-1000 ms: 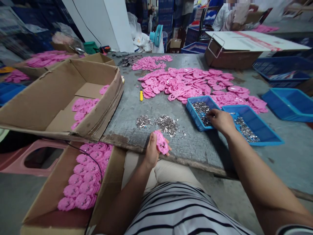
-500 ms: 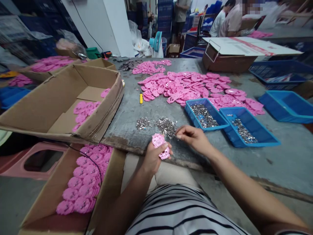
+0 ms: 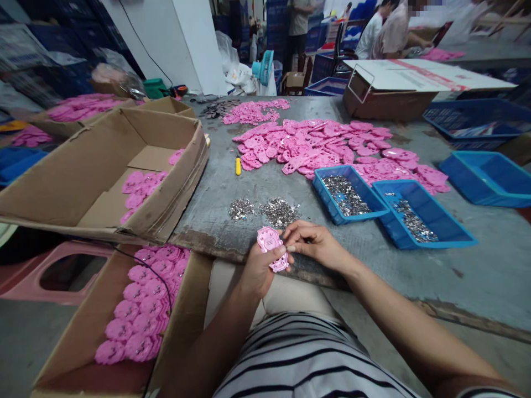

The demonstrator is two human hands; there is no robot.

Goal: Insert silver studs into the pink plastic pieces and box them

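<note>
My left hand (image 3: pixel 260 267) is closed around a pink plastic part (image 3: pixel 269 241), thumb lying across its face, just over the table's near edge. Small holes and a raised oval outline show on the part. Beside its right edge, my right hand (image 3: pixel 312 243) is pinched, fingertips close to the part; whatever sits between them is too small to make out. Just beyond the hands lie two heaps of tiny shiny metal pieces, a larger heap (image 3: pixel 279 211) and a smaller heap (image 3: pixel 241 209).
Two blue trays (image 3: pixel 352 215) (image 3: pixel 423 221) hold metal pieces. Behind them spreads a pile of pink parts (image 3: pixel 307 145). A yellow-handled tool (image 3: pixel 238 166) lies left of it. Cardboard boxes (image 3: pixel 53 188) (image 3: pixel 194 315) with pink parts stand left. Other people sit at the back.
My right hand has moved left from the larger metal heap to the pink part's edge. My left hand keeps its hold, almost unmoved.
</note>
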